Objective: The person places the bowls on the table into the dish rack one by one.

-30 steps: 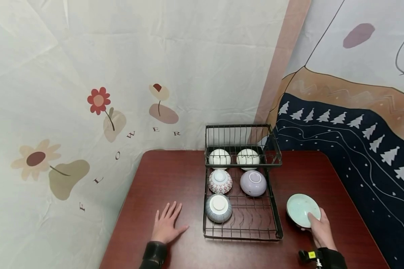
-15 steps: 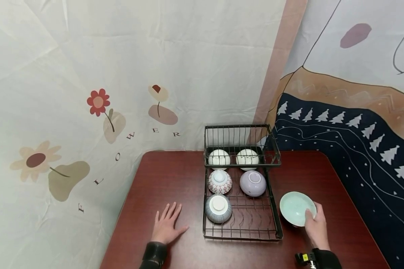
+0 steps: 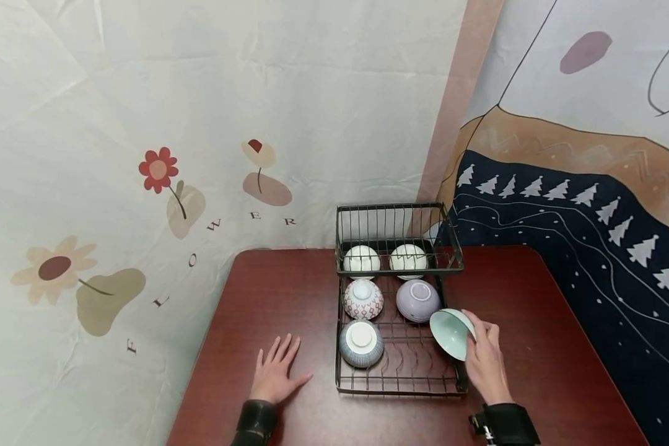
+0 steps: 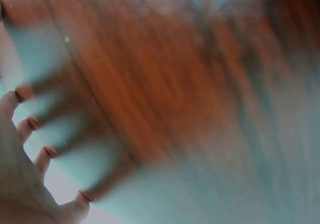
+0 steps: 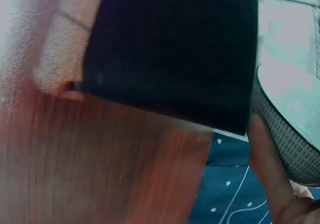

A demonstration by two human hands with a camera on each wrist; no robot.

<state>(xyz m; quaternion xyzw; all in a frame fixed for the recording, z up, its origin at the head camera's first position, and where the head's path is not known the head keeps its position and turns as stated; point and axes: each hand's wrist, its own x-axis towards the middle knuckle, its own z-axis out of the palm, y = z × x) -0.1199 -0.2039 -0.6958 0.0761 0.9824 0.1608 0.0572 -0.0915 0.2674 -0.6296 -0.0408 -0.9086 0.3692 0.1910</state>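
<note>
My right hand (image 3: 486, 358) grips a bowl (image 3: 450, 334) by its rim, with a pale green inside. It is tilted on its side, above the right edge of the black wire dish rack (image 3: 401, 393). In the right wrist view this bowl (image 5: 282, 139) shows a patterned grey outside, a finger against it. My left hand (image 3: 275, 375) rests on the table left of the rack, fingers spread and holding nothing. Upside down in the rack sit a blue-grey striped bowl (image 3: 361, 348), a red-patterned bowl (image 3: 363, 305) and a lilac bowl (image 3: 417, 306).
Two white bowls (image 3: 362, 259) sit at the back, under the rack's raised upper basket (image 3: 398, 272). The dark red wooden table (image 3: 279, 285) meets a printed cloth wall (image 3: 312, 124) behind. A dark panel (image 5: 170, 49) blocks much of the right wrist view.
My right hand has carried the green bowl left to the rack's edge and tipped it from facing up onto its side. The left hand has stayed in place.
</note>
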